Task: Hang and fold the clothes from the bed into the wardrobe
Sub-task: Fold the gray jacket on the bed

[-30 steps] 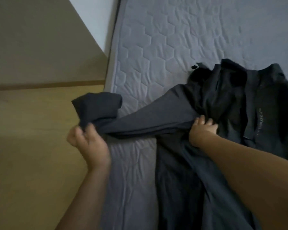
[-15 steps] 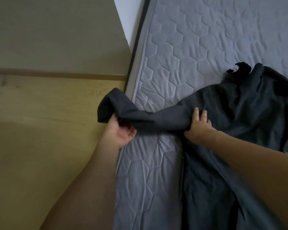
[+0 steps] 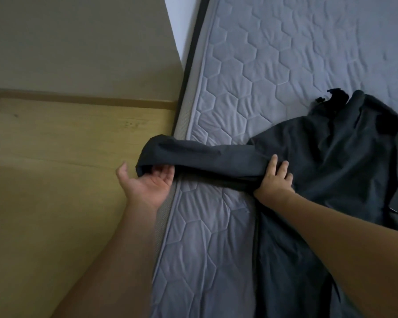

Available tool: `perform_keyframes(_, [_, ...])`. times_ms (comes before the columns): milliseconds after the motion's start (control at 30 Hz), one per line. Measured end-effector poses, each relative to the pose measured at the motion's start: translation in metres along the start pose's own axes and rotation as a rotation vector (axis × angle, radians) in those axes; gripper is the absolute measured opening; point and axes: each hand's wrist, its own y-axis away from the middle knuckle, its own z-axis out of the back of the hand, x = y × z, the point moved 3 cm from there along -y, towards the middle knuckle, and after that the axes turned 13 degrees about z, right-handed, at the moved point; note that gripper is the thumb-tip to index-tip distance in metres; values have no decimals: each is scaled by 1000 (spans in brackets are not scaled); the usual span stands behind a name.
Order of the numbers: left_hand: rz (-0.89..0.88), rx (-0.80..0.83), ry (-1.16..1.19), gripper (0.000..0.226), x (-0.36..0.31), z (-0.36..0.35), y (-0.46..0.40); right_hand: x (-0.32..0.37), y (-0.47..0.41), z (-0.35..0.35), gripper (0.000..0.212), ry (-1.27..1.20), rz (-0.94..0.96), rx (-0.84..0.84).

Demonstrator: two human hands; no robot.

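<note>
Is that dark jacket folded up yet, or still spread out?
Still spread out. The jacket lies open across the mattress, one sleeve stretched over its edge.
</note>
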Motion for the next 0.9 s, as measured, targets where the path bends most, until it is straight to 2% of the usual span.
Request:
perform_keyframes(67, [-60,-53,-64,57,-11,-23,-7,-13,-7,-1,115,-63,3,-12])
perform_keyframes(133, [-181,-183,-235,40,-22,-53,-8,-25,-15,1,126,-51,8,2])
perform_keyframes(267, [-774,-747,-465,25,-57,-71,24,-34,-20,-1,143,-65,35,-14])
perform_keyframes(300, [-849,-851,-510,19,-58,-66,31,-33,-20,-3,142,-43,47,-33])
perform_keyframes(333, [-824,-937,-551,18,-57,-58,31,-33,-19,-5,141,-20,51,-43])
perform_keyframes(367, [-717,-1013,-604,27,-53,-47,27,-32,-19,-5,140,-6,51,-36])
perform_keyframes(467, [-372,-1203,-728,73,-33,-4,11,-28,-12,1,136,22,66,35])
perform_keyframes(533, [-224,-1152,-754,81,-18,29,-2,-22,-5,12,126,155,137,13])
perform_keyframes(633, [-3,-790,-783,72,7,65,-26,12,5,17,98,349,521,-61])
perform_keyframes(700, [12,-739,-820,72,9,74,-36,42,5,20,71,274,736,-98])
perform_keyframes(733, [11,-747,-824,73,5,75,-42,55,-2,22,60,256,786,-135])
perform_keyframes(800, [13,-719,-767,71,-3,77,-54,70,-24,29,54,342,764,-159])
perform_keyframes(900, [-3,-663,-598,66,-15,79,-65,80,-59,30,45,679,698,44])
